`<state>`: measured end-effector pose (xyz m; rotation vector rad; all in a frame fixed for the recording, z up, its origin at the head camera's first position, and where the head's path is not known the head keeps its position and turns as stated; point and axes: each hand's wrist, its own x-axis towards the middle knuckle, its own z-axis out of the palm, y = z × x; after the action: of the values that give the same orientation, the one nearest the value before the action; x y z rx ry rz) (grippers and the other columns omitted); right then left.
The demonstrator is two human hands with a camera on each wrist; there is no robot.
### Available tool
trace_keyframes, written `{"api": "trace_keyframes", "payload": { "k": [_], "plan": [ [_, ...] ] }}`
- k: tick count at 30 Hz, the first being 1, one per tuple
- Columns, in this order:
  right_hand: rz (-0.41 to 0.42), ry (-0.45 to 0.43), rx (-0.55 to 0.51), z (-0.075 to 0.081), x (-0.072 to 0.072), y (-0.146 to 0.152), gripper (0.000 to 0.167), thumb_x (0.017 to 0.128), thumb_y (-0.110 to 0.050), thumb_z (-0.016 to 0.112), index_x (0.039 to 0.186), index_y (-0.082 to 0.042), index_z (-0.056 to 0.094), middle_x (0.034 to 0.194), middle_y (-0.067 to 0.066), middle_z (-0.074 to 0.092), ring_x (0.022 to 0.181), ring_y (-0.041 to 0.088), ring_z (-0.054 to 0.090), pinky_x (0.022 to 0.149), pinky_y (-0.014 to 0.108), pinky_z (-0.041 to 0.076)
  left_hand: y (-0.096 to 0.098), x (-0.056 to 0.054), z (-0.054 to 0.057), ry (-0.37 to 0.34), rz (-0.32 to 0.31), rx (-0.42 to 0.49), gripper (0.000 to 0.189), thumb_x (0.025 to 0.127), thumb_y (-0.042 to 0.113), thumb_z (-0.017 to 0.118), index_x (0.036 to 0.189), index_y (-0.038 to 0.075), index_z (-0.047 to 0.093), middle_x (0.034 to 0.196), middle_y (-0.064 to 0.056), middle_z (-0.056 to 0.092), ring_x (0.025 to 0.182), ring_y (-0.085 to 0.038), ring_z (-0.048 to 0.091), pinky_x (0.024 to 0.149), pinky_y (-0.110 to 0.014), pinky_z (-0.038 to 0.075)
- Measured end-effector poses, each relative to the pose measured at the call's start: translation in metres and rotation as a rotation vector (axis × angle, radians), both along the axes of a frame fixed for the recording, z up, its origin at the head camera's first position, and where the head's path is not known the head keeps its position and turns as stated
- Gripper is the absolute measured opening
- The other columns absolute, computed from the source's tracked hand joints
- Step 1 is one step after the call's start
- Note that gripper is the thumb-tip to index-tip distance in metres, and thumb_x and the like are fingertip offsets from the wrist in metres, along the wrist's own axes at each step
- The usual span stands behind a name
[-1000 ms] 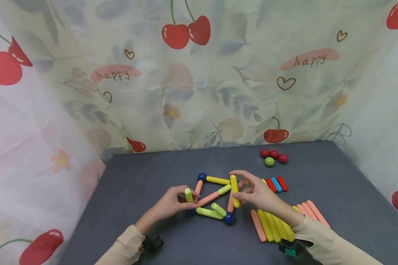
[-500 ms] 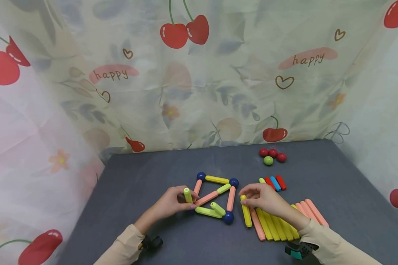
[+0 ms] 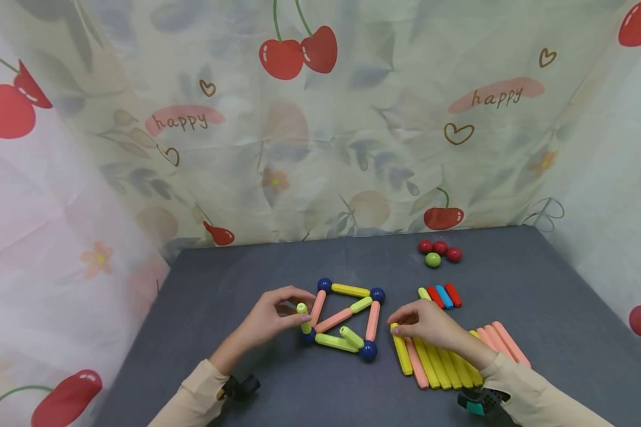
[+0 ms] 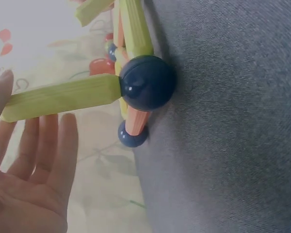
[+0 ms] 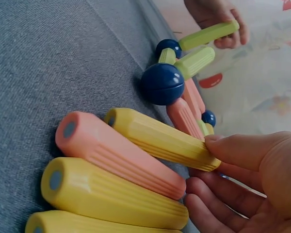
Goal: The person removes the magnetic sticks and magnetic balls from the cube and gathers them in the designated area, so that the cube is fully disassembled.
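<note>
On the dark table lies a four-sided frame of magnetic sticks and dark blue balls, crossed by a pink stick (image 3: 333, 321) and a light-green one. My left hand (image 3: 278, 314) holds the upper end of a light-green stick (image 4: 63, 97) standing on the near-left blue ball (image 4: 148, 83), its thumb on one side and fingers on the other. Another light-green stick (image 3: 352, 337) slants up from the near-right ball (image 3: 368, 351). My right hand (image 3: 424, 323) pinches the far end of a yellow stick (image 5: 160, 138), which lies along the left of the stick row, beside a pink stick (image 5: 119, 153).
Several yellow sticks (image 3: 442, 363) and pink sticks (image 3: 504, 341) lie in a row under and beyond the right forearm. Behind them are short red and blue sticks (image 3: 444, 296). Red balls and a green ball (image 3: 433, 260) sit at the back right, before a printed curtain (image 3: 320, 160).
My right hand has carried the yellow stick from the frame's right side down to the stick row. My left hand has shifted slightly up and left, baring the near-left ball.
</note>
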<state>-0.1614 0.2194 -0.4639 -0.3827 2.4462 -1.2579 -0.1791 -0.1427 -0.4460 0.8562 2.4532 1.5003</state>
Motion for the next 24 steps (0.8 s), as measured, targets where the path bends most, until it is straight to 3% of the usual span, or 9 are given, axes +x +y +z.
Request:
{"api": "trace_keyframes", "payload": {
  "k": [3, 7, 24],
  "plan": [
    [0.004, 0.016, 0.028, -0.0018, 0.0003, -0.0005, 0.023, 0.088, -0.025, 0.075, 0.106, -0.011, 0.076, 0.101, 0.001, 0.075, 0.083, 0.014, 0.064, 0.07, 0.025, 0.053, -0.0001, 0.0003, 0.0012, 0.013, 0.003, 0.021, 0.028, 0.09, 0.024, 0.074, 0.118, 0.021, 0.07, 0.114, -0.007, 0.069, 0.1, -0.011, 0.064, 0.085, -0.03, 0.058],
    [0.011, 0.038, 0.06, -0.0034, 0.0009, -0.0014, 0.02, 0.087, -0.024, 0.075, 0.104, -0.013, 0.076, 0.099, -0.001, 0.075, 0.085, 0.013, 0.064, 0.072, 0.024, 0.053, -0.0001, 0.0005, 0.0009, 0.01, 0.015, 0.028, 0.024, 0.09, 0.024, 0.074, 0.113, 0.016, 0.073, 0.11, 0.0, 0.069, 0.099, -0.009, 0.063, 0.084, -0.029, 0.058],
    [0.089, 0.092, 0.084, -0.0048, 0.0019, -0.0016, 0.016, 0.089, -0.015, 0.073, 0.104, -0.013, 0.073, 0.098, -0.002, 0.073, 0.083, 0.011, 0.064, 0.07, 0.019, 0.052, 0.0004, 0.0012, 0.0009, 0.004, 0.008, 0.028, 0.028, 0.09, 0.025, 0.073, 0.112, 0.008, 0.073, 0.109, 0.0, 0.069, 0.1, -0.009, 0.062, 0.084, -0.027, 0.058]
  ]
}}
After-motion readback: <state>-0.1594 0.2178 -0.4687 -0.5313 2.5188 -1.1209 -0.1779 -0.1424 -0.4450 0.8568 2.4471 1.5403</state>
